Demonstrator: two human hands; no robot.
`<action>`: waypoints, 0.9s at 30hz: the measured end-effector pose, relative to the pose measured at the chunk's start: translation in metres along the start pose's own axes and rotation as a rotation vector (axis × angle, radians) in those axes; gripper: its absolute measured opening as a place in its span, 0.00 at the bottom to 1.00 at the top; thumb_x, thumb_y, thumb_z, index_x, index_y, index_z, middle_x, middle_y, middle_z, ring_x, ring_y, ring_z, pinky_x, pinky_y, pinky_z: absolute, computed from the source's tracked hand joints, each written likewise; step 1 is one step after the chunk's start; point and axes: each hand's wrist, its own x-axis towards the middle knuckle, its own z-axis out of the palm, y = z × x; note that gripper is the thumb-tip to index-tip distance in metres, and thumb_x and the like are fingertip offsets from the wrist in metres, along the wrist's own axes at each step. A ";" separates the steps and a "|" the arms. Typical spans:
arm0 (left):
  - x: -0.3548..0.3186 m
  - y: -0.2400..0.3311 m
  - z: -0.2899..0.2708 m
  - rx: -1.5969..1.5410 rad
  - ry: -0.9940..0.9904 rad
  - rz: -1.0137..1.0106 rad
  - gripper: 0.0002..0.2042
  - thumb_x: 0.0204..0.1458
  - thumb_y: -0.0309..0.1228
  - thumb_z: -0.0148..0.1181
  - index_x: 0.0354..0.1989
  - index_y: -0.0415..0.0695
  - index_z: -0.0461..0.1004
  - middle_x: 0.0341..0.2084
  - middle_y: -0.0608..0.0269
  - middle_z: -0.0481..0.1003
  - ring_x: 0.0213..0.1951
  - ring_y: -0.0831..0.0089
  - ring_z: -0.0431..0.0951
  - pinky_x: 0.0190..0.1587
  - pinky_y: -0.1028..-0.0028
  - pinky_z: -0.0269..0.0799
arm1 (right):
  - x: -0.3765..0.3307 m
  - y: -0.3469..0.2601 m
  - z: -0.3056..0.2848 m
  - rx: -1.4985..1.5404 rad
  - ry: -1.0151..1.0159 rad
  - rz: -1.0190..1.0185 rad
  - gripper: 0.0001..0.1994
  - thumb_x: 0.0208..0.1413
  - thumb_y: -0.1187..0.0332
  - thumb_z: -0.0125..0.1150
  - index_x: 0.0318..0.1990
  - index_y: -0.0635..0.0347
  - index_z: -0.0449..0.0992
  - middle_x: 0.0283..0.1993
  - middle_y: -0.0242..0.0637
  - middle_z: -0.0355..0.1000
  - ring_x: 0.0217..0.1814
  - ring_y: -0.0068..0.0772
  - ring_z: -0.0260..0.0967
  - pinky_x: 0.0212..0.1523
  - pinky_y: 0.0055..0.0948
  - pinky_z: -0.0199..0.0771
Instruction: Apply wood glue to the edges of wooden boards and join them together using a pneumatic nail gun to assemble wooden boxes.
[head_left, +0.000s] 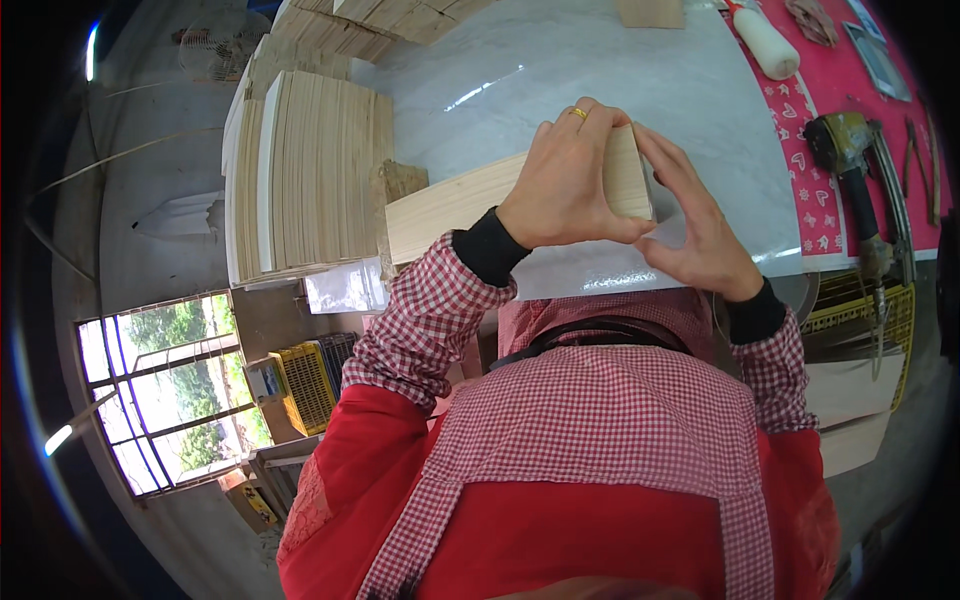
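Observation:
A pale wooden board (450, 200) lies across the near part of the glossy, marble-patterned table (470, 110). My left hand (570, 180), with a ring on one finger, is closed over the board near its right end, thumb on the near edge and fingers over the far edge. At that same end my right hand (705, 215) curves in a C shape, its fingertips and thumb pressed against the far and near corners. The board's left end is beside a small rough wood block (400, 182). My left hand covers the board's middle.
Tall stacks of thin wooden boards (325, 170) stand at the left, with more piles behind. On the pink cloth at the right are a white squeeze bottle (765, 45), a pneumatic nail gun (850, 160) and a phone-like device (878, 60). A yellow crate (305, 388) sits lower left.

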 end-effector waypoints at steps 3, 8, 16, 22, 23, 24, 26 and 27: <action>-0.001 -0.002 0.001 -0.008 0.007 -0.003 0.44 0.26 0.47 0.77 0.54 0.36 0.66 0.45 0.49 0.69 0.48 0.52 0.72 0.49 0.60 0.63 | -0.015 -0.017 0.005 0.014 0.005 0.028 0.43 0.43 0.77 0.61 0.73 0.61 0.55 0.72 0.49 0.55 0.74 0.49 0.55 0.72 0.40 0.54; 0.001 -0.001 0.001 0.005 -0.001 -0.005 0.44 0.27 0.48 0.77 0.54 0.36 0.66 0.45 0.49 0.69 0.48 0.52 0.72 0.49 0.60 0.64 | -0.036 -0.034 0.002 0.061 -0.015 0.080 0.40 0.43 0.77 0.59 0.71 0.63 0.59 0.72 0.49 0.55 0.74 0.49 0.55 0.72 0.39 0.54; 0.006 -0.002 0.001 -0.025 0.015 0.018 0.43 0.28 0.47 0.77 0.54 0.36 0.66 0.45 0.49 0.69 0.47 0.52 0.72 0.48 0.60 0.64 | -0.043 -0.036 -0.010 0.094 -0.034 0.070 0.37 0.42 0.78 0.58 0.67 0.65 0.64 0.70 0.50 0.60 0.73 0.48 0.57 0.72 0.39 0.55; 0.003 0.000 -0.003 -0.020 0.037 0.026 0.42 0.28 0.46 0.77 0.53 0.37 0.66 0.44 0.49 0.69 0.46 0.50 0.71 0.49 0.60 0.66 | -0.040 -0.034 -0.003 -0.011 0.045 0.040 0.31 0.42 0.81 0.61 0.60 0.66 0.71 0.62 0.49 0.67 0.65 0.50 0.66 0.66 0.40 0.63; -0.001 0.002 -0.004 -0.011 0.021 0.016 0.42 0.28 0.45 0.78 0.54 0.38 0.65 0.44 0.49 0.69 0.46 0.50 0.71 0.50 0.60 0.66 | -0.044 -0.032 0.007 -0.041 0.044 0.034 0.31 0.42 0.81 0.61 0.60 0.66 0.71 0.62 0.49 0.67 0.65 0.50 0.66 0.66 0.40 0.63; -0.004 0.001 -0.004 -0.018 0.040 0.033 0.42 0.28 0.45 0.78 0.54 0.38 0.65 0.44 0.49 0.69 0.46 0.50 0.71 0.50 0.60 0.66 | -0.046 -0.026 0.019 -0.188 0.173 -0.032 0.28 0.42 0.82 0.63 0.57 0.65 0.73 0.58 0.46 0.70 0.60 0.48 0.69 0.61 0.40 0.65; -0.005 -0.001 -0.002 -0.018 0.012 0.003 0.42 0.28 0.45 0.78 0.54 0.37 0.65 0.44 0.49 0.69 0.47 0.50 0.71 0.50 0.61 0.66 | -0.042 -0.013 0.033 -0.338 0.306 -0.107 0.25 0.42 0.82 0.65 0.53 0.63 0.76 0.53 0.44 0.73 0.54 0.47 0.72 0.57 0.40 0.67; -0.004 -0.001 -0.002 -0.021 -0.001 -0.010 0.42 0.29 0.45 0.78 0.53 0.37 0.65 0.45 0.49 0.69 0.47 0.50 0.71 0.51 0.61 0.65 | -0.039 -0.011 0.040 -0.376 0.378 -0.144 0.24 0.41 0.81 0.66 0.51 0.62 0.77 0.50 0.41 0.74 0.51 0.45 0.73 0.54 0.39 0.67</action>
